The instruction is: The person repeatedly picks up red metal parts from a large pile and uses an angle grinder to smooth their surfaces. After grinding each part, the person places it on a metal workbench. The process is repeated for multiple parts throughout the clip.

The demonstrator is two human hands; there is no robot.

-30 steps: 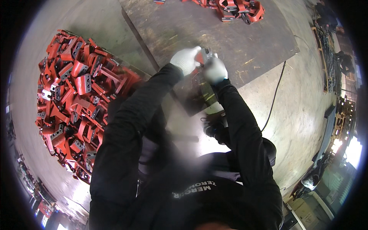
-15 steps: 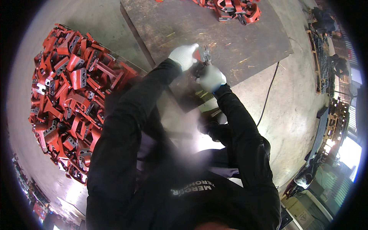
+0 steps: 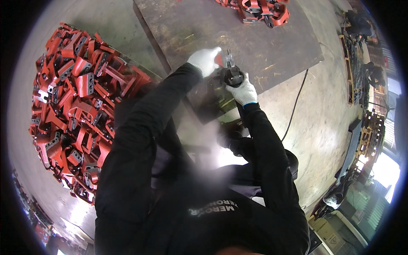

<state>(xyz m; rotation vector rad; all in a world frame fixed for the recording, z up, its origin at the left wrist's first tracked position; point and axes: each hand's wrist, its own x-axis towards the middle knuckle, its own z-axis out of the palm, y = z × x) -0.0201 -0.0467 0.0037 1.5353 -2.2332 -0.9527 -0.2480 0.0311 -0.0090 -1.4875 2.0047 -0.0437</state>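
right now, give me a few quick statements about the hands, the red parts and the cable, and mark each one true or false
1. The left hand is bare. False: it wears a white glove.
2. The right hand holds a dark tool. True.
3. The big heap of red parts lies to the right of both hands. False: it lies to their left.
4. More red pieces lie at the far side of the dark tabletop. True.
5. The dark cable is to the left of the left arm. False: it is to the right of the right arm.
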